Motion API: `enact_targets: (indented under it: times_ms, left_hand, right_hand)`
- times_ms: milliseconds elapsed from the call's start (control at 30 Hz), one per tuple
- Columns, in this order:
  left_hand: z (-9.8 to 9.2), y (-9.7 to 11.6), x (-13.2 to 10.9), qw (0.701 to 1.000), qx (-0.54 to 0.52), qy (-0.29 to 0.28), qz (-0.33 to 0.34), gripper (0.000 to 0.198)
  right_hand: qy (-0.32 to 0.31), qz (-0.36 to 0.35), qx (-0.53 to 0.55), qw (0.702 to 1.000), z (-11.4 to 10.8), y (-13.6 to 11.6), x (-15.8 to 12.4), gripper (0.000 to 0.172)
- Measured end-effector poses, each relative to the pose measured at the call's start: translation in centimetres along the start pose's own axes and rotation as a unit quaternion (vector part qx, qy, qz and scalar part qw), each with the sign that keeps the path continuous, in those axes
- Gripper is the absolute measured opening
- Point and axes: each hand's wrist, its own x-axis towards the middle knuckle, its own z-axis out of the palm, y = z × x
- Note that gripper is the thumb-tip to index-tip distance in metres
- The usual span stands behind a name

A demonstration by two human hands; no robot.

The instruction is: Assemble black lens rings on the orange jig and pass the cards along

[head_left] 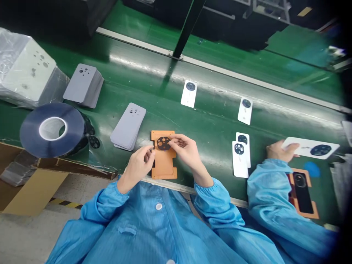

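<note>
An orange jig (163, 161) lies on the green belt near its front edge, with a dark round camera-ring piece (164, 143) on its upper end. My right hand (186, 151) pinches the right edge of that round piece with fingers closed. My left hand (140, 165) rests at the jig's left edge, fingers curled together; whether it holds anything is hidden. A fanned stack of grey phone-back sheets (128, 125) lies just left of the jig.
A blue film roll (52, 129), another grey stack (83, 85) and a wrapped bundle (24, 69) sit left. White backs with dark rings (189, 93) (245, 110) (241, 154) lie on the belt. A co-worker's hand (279, 150) holds a white back (312, 147) at right.
</note>
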Motion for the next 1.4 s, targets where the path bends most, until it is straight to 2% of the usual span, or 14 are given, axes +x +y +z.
enact_targets:
  times_ms: [67,133,267,433,600,800,967,1200,1400]
  left_hand:
    - [0.5,-0.4,-0.1,0.994,0.092,0.004,0.051,0.028]
    - [0.8,-0.7,-0.2,0.987,0.146,-0.001,0.074,0.031]
    - [1.2,-0.9,0.1,0.972,0.21,-0.014,0.102,0.038]
    - [1.4,-0.8,0.6,0.957,0.258,-0.04,0.124,0.041]
    - [1.4,-0.7,0.9,0.956,0.263,-0.048,0.124,0.038]
    - [1.1,-0.2,1.2,0.967,0.228,-0.054,0.099,0.037]
    - [0.9,-0.1,1.4,0.979,0.183,-0.062,0.072,0.036]
    - [0.7,-0.1,1.5,0.979,0.179,-0.069,0.071,0.038]
    - [0.8,-0.2,1.1,0.971,0.215,-0.056,0.094,0.038]
  right_hand:
    - [-0.003,0.011,-0.014,1.0,-0.2,0.6,0.8,0.032]
    - [-0.003,0.014,-0.041,0.999,-0.1,1.0,1.3,0.03]
    - [0.008,0.006,-0.104,0.995,0.2,1.3,1.3,0.028]
    - [0.011,-0.01,-0.116,0.993,0.2,1.2,0.7,0.027]
    - [0.014,-0.029,-0.134,0.99,0.5,1.2,0.3,0.029]
    - [0.042,-0.091,-0.196,0.976,0.3,1.5,0.3,0.026]
    - [0.016,-0.094,-0.238,0.967,0.0,1.7,0.5,0.027]
    - [-0.006,-0.083,-0.305,0.949,-0.5,1.4,0.2,0.031]
    - [-0.05,-0.052,-0.257,0.964,-1.5,1.8,0.2,0.036]
